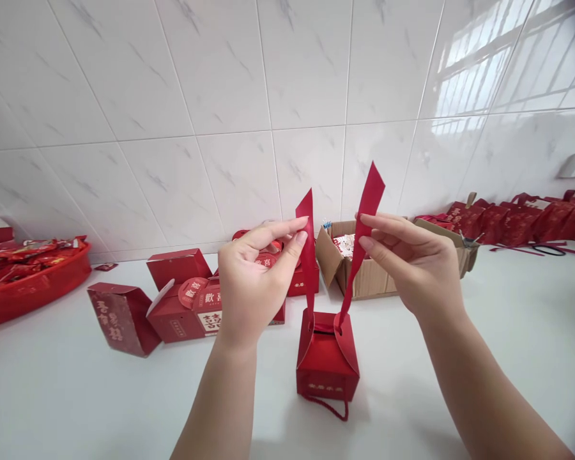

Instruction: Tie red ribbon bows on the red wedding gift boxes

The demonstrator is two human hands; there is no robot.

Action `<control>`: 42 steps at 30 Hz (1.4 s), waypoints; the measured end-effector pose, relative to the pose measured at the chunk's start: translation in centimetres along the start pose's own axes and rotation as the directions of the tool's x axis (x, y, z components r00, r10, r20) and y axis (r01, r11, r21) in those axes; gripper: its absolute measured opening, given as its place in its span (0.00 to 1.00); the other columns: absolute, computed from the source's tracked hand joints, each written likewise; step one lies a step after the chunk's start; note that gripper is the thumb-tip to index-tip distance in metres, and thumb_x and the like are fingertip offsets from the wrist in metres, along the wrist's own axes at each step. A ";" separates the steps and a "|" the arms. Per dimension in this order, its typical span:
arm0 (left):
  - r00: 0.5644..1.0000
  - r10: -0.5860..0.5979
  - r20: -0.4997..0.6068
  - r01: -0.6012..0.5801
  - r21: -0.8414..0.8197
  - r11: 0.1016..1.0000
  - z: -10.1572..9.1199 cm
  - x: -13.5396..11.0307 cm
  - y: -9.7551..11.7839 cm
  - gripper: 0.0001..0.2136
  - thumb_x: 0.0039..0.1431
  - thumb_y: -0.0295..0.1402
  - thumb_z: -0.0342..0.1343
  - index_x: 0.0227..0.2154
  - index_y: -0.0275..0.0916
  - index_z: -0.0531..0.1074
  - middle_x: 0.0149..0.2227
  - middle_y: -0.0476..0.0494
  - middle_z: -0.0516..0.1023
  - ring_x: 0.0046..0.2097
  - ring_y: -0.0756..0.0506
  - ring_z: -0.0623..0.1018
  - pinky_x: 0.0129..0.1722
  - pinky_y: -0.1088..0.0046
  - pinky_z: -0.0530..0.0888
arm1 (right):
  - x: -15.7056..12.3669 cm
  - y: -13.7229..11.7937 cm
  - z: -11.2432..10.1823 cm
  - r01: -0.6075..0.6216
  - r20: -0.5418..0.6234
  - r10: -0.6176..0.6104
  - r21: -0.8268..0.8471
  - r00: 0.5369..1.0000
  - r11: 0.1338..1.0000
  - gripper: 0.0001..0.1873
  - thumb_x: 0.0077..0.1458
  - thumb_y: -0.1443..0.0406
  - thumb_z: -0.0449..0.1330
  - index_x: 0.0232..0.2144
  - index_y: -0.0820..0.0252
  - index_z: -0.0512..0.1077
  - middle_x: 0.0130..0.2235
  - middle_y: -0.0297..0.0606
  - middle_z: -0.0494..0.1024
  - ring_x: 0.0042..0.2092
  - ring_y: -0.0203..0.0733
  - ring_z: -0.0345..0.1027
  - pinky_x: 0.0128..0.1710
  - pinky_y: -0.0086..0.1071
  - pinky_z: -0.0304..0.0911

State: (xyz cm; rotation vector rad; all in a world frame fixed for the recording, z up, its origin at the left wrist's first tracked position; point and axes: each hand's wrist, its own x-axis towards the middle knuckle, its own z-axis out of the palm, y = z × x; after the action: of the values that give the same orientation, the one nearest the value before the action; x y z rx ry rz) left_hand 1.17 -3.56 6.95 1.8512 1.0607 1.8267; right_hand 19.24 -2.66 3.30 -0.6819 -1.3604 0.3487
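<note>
A small red gift box (326,367) with gold characters stands in front of me, its top flaps folded together. A red ribbon (351,281) comes up through holes in the flaps, and its two ends rise apart. Between thumb and fingertips my left hand (263,275) pinches the left end, while my right hand (414,262) pinches the right end, slightly higher. Both ends are cut at a slant and stick up above the fingers. A dark red cord (333,412) loops from the box's front onto the table.
Red boxes with white labels (182,313) stand left of centre. At the far left is a red tray (43,291) of wrapped packets. An open cardboard box (374,278) sits by the tiled wall (230,179). Several red gift bags (522,220) line the back right.
</note>
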 end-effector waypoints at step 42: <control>0.978 0.133 -0.161 -0.145 -0.064 0.987 0.4 0.3 -1.4 0.06 0.51 0.29 0.63 0.33 0.41 0.79 0.31 0.49 0.81 0.32 0.50 0.79 0.31 0.77 0.79 | -0.5 -0.7 0.4 0.022 0.155 -0.039 0.110 0.987 0.994 0.15 0.53 0.72 0.60 0.42 0.53 0.76 0.44 0.38 0.78 0.46 0.44 0.72 0.46 0.42 0.70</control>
State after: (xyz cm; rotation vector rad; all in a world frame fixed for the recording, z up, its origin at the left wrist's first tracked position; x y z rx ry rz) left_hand 1.15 -2.26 6.13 1.8031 0.9183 2.0922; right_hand 18.62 -3.39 3.36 -0.5522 -1.4883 0.4557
